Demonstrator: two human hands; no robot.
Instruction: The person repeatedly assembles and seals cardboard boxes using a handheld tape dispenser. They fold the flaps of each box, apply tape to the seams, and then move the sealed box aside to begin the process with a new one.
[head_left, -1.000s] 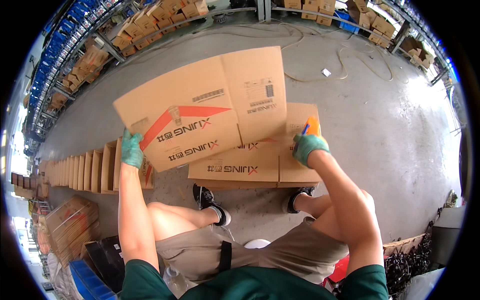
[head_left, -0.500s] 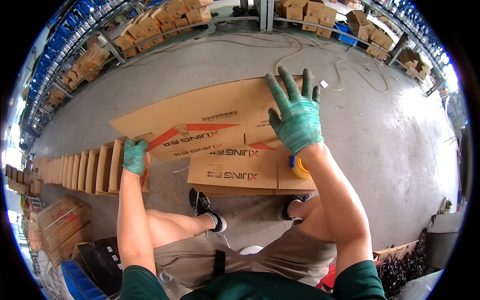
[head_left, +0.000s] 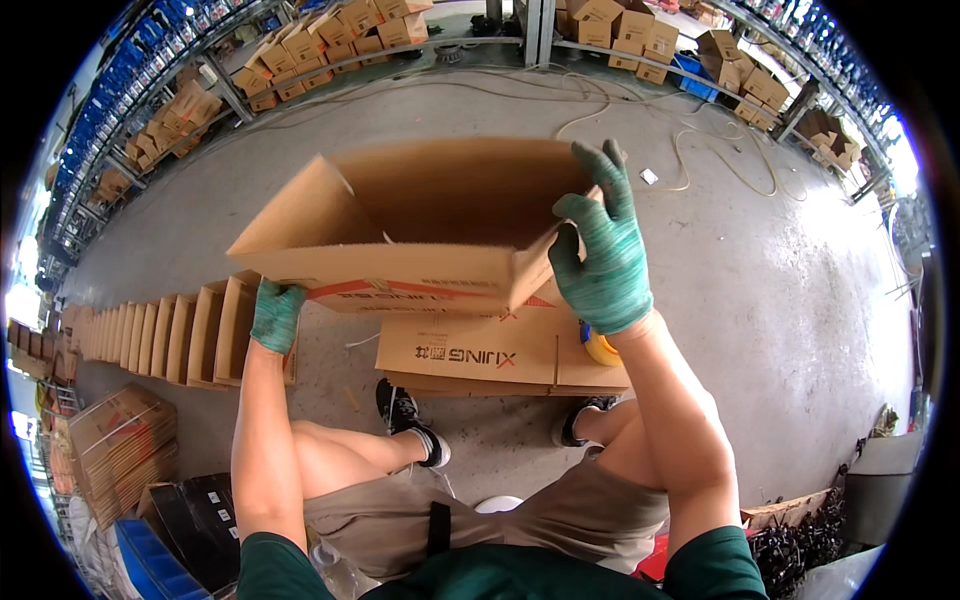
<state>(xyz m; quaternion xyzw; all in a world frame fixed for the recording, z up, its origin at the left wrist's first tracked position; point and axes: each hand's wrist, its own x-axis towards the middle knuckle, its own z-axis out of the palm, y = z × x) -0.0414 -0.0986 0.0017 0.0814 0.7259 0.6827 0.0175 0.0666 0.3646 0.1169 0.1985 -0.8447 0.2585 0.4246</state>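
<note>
A brown cardboard carton (head_left: 400, 268) stands opened into a four-sided shape in front of me, and its inside shows from above. My left hand (head_left: 275, 316), in a green glove, is closed on its lower left edge. At its right side my right hand (head_left: 608, 250), also gloved, has its fingers apart, touching or very close to the carton's edge. Beneath the carton is a stack of flat cartons (head_left: 460, 345). A yellow and blue tape roll or dispenser (head_left: 598, 345) lies on the stack's right part, partly hidden by my right wrist.
A long row of opened cartons (head_left: 160, 340) stands to the left. Strapped flat cartons (head_left: 125, 440) lie nearer, beside a black box (head_left: 205, 525). Far off, racks carry blue items above piled boxes (head_left: 330, 45). A pale hose (head_left: 685, 150) winds over the floor.
The flat carton has been spread open into a box shape. My right hand has turned from flat on the carton to its right side; the left keeps its hold.
</note>
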